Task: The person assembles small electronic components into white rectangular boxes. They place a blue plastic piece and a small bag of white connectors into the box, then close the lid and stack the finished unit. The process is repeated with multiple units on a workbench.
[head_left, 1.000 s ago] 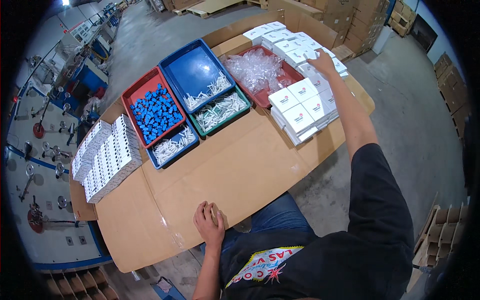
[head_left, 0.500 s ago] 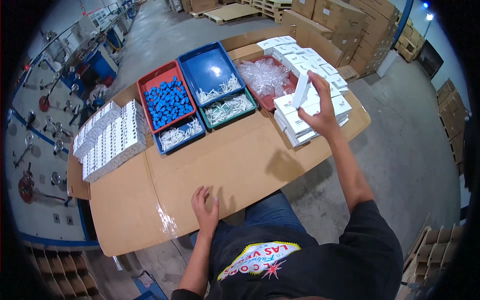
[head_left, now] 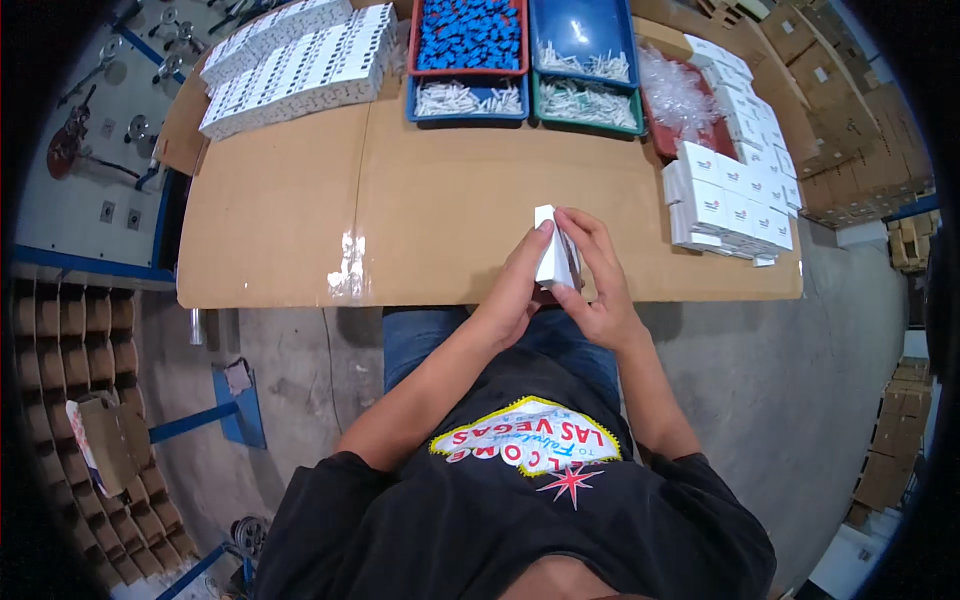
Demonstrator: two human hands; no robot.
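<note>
A small flat white box [head_left: 553,258] is held upright on its narrow edge, above the table's front edge. My left hand [head_left: 513,285] closes on its left side, thumb near the top. My right hand [head_left: 604,287] grips the other side with thumb and fingers. The box's broad faces are mostly hidden by my hands. To the right of my hands, white boxes [head_left: 735,205] with small printed marks lie stacked at the table's right end.
Cardboard covers the table [head_left: 280,230]. Rows of white boxes [head_left: 300,75] stand far left. Along the back are a red tray [head_left: 414,62] of blue pieces, a blue tray [head_left: 583,28] and a green tray [head_left: 640,118] with white plugs, and a red tray [head_left: 662,143] of clear plastic pieces.
My right hand has brought the white box from the right-hand stack to the front middle of the table. My left hand has come up and taken hold of it too. The view has shifted.
</note>
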